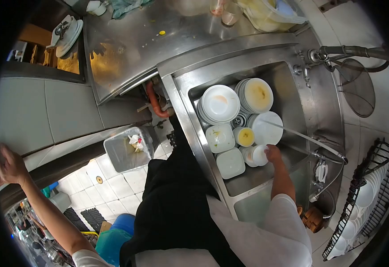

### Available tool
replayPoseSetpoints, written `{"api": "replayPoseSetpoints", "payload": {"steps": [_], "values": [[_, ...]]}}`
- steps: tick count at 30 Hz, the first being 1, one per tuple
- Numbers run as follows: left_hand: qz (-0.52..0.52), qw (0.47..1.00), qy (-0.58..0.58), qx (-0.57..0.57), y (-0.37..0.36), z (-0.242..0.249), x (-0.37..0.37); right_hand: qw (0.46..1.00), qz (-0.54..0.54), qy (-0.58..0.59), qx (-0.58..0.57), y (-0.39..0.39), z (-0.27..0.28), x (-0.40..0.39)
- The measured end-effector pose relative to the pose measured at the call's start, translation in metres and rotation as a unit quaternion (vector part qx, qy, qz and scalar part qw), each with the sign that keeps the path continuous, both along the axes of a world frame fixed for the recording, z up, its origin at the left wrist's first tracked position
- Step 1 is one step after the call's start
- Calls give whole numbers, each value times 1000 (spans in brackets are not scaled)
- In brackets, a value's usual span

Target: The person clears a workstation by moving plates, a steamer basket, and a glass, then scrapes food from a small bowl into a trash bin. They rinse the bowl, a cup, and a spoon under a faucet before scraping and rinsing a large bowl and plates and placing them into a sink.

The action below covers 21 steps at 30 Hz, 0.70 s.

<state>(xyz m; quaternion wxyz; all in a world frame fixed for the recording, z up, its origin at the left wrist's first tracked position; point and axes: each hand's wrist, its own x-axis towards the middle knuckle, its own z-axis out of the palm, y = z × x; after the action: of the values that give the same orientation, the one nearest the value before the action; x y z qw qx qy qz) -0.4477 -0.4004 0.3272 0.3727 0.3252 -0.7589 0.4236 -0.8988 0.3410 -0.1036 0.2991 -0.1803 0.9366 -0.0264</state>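
My right hand reaches into the steel sink, its fingers closed on the rim of a small white bowl. More small bowls lie right beside it. Around them stand stacks of white plates, another stack topped by a stained plate, a large white plate, a cup of yellow liquid and two square dishes. Far to the left, my left hand has its fingers extended beside the edge of the grey tiled ledge, holding nothing visible.
A lined waste bin stands on the floor left of the sink. A hose crosses over the sink from the right. A black rack of plates is at the right. Plastic containers sit on the steel counter behind.
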Motion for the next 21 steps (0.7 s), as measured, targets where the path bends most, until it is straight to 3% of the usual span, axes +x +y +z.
{"api": "replayPoseSetpoints", "payload": {"steps": [8, 14, 17, 19, 21], "values": [[33, 999, 10, 4, 6, -1, -3, 1000, 4, -12, 16, -15, 7, 11], [50, 999, 14, 15, 14, -3, -7, 992, -66, 0, -107, -28, -42, -9], [81, 997, 7, -3, 22, 2, -15, 997, -20, 45, -63, -63, -36, -13], [87, 989, 92, 78, 30, 3, -23, 991, 38, 90, -90, -74, -45, -14], [75, 996, 42, 34, 24, 4, -14, 996, 45, 60, -48, -84, -48, -17]]}}
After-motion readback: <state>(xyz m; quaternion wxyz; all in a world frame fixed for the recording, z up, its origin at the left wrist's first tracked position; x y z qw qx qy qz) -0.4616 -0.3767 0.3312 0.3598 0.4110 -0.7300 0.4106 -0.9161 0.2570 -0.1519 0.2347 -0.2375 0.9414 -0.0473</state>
